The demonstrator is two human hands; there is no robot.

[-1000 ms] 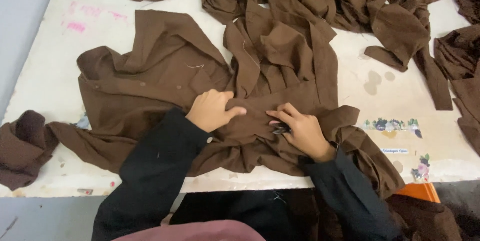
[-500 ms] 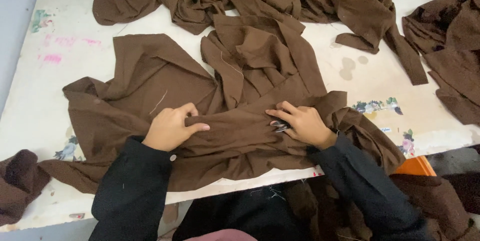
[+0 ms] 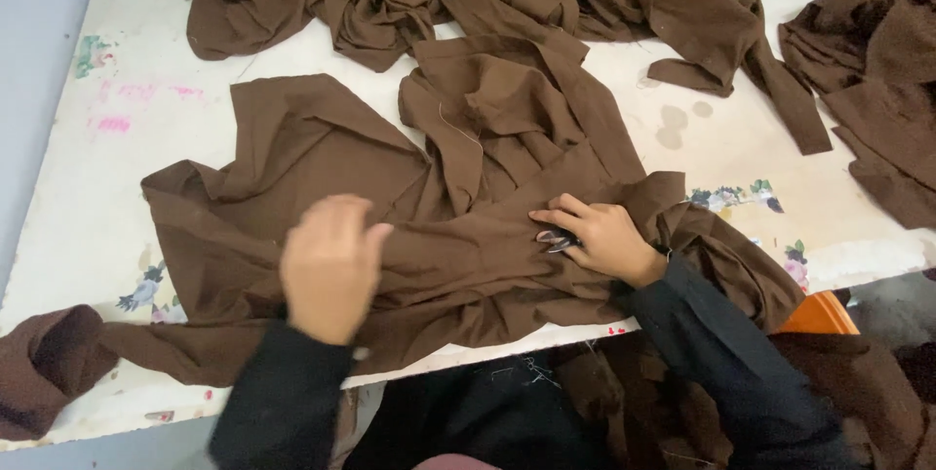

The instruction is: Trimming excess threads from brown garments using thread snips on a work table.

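Now the right hand (image 3: pixel 606 239) pinches small snips (image 3: pixel 552 239), probably thread cutters, against the brown garment (image 3: pixel 322 158). Left hand (image 3: pixel 330 265), blurred, hovers above the cloth on the bench (image 3: pixel 78 187), fingers loosely curled, grip empty.

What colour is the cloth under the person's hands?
Plain dark brown cloth, no pattern, seen in the head view.
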